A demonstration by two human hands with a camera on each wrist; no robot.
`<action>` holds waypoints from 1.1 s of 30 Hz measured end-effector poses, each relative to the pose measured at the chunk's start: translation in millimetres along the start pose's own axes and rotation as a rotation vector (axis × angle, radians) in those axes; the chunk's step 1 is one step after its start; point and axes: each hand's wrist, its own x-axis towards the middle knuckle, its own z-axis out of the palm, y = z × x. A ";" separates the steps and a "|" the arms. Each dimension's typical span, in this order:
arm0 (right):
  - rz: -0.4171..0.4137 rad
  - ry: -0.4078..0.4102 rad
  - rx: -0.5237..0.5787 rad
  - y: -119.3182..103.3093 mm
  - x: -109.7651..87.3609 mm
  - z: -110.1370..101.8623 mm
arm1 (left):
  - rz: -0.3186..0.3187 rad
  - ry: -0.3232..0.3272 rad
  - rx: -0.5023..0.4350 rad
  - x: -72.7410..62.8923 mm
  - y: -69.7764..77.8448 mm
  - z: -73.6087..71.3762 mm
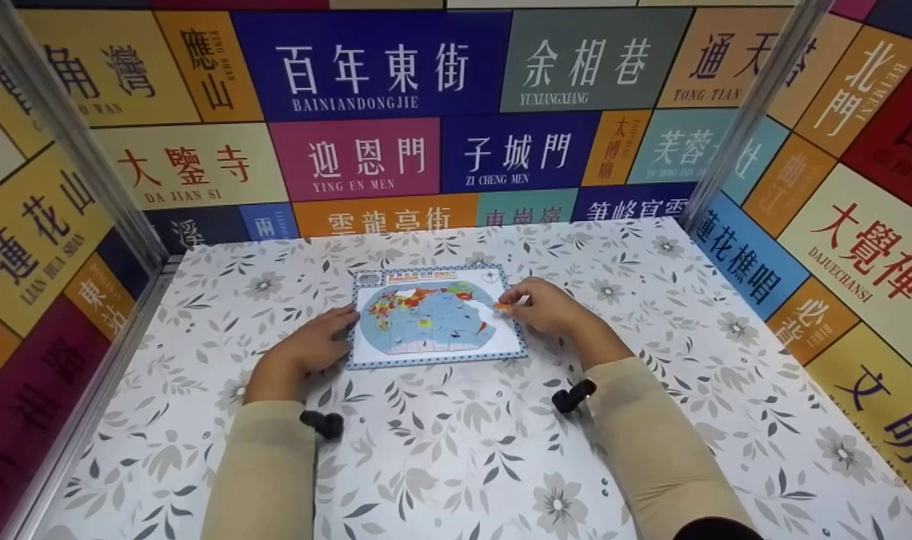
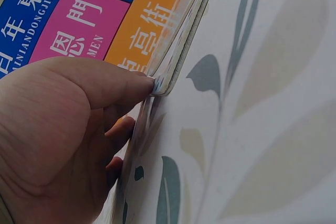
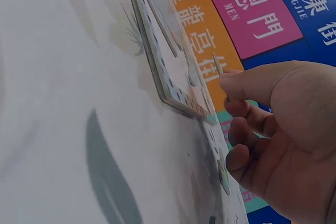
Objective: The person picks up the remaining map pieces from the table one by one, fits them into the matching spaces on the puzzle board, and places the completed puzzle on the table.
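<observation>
A world map puzzle board [image 1: 437, 360] with a blue dotted border lies flat on the table. Many coloured pieces fill its blue oval, and a bare white patch shows at the right. My left hand [image 1: 317, 341] rests against the board's left edge; in the left wrist view the thumb [image 2: 123, 85] touches the near corner and the other fingers lie lower, beside it. Over the board's right edge, my right hand [image 1: 550, 306] pinches a small orange puzzle piece [image 1: 501, 306] between thumb and finger. The right wrist view shows this thin piece [image 3: 218, 65] edge-on, raised above the board.
A floral cloth [image 1: 426, 465] covers the table. Panels with Chinese place names [image 1: 373, 67] stand behind and on both sides, with metal posts [image 1: 756, 112] at the corners. A small flat object [image 3: 223, 177] lies on the cloth beyond the board, partly seen.
</observation>
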 end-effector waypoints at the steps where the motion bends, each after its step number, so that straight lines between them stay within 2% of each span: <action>1: -0.003 0.007 0.002 -2.0 0.2 1.5 | 0.000 0.002 0.001 -0.1 0.2 0.1; 5: -0.027 0.023 0.006 -9.7 0.7 6.8 | 0.003 0.011 0.008 -0.5 0.2 0.4; 12: -0.071 -0.004 -0.007 -18.3 5.5 16.4 | -0.006 0.005 -0.007 -2.2 1.2 0.7; 22: -0.140 0.021 -0.014 -43.1 19.2 28.6 | 0.024 0.014 0.012 -1.2 0.2 1.1; 33: -0.177 0.020 0.024 -68.9 36.0 47.6 | -0.018 0.007 -0.007 -1.4 2.4 0.9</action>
